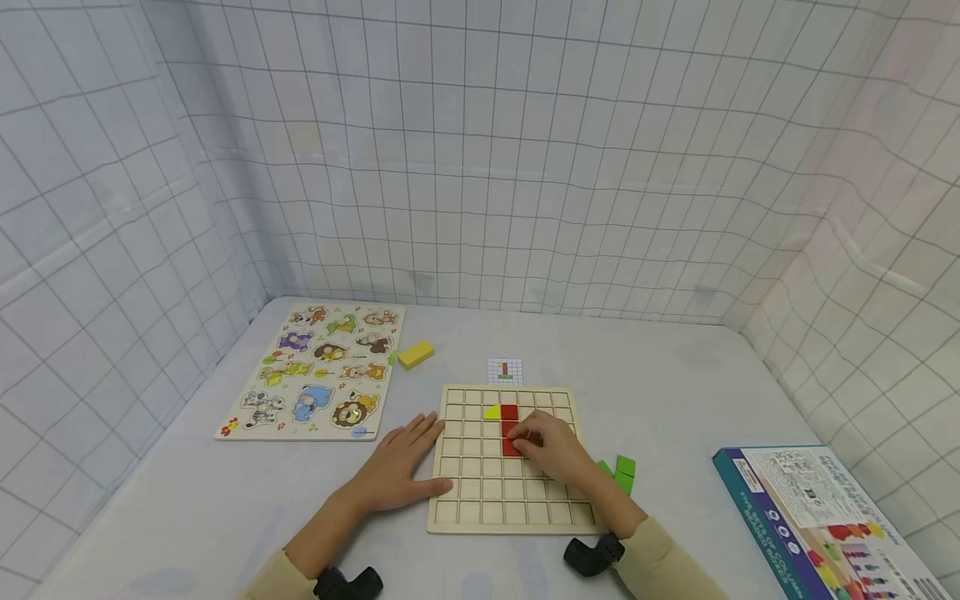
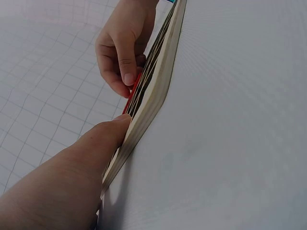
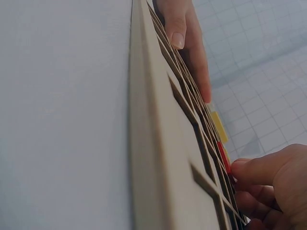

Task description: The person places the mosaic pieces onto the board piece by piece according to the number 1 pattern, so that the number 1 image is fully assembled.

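A wooden grid board (image 1: pixel 468 492) lies on the table. Set in its upper middle is a column of red squares (image 1: pixel 509 412), with a yellow triangle (image 1: pixel 492 412) beside the top one. My right hand (image 1: pixel 553 446) is over the board, its thumb and finger pinching at a red square (image 1: pixel 511 447) low in that column. In the right wrist view the thumb tip touches the red edge (image 3: pixel 223 157). My left hand (image 1: pixel 397 471) lies with fingers spread along the board's left edge, the thumb resting on its rim. Green pieces (image 1: pixel 625 473) sit by the board's right side, partly hidden by my right wrist.
Behind the board is a small pattern card (image 1: pixel 506 371). A yellow block (image 1: pixel 416 355) lies back left, next to an animal puzzle board (image 1: pixel 322 371). At the right stands a flat game box (image 1: pixel 825 517). Grid-patterned cloth walls (image 1: pixel 510 167) enclose the table's back and sides.
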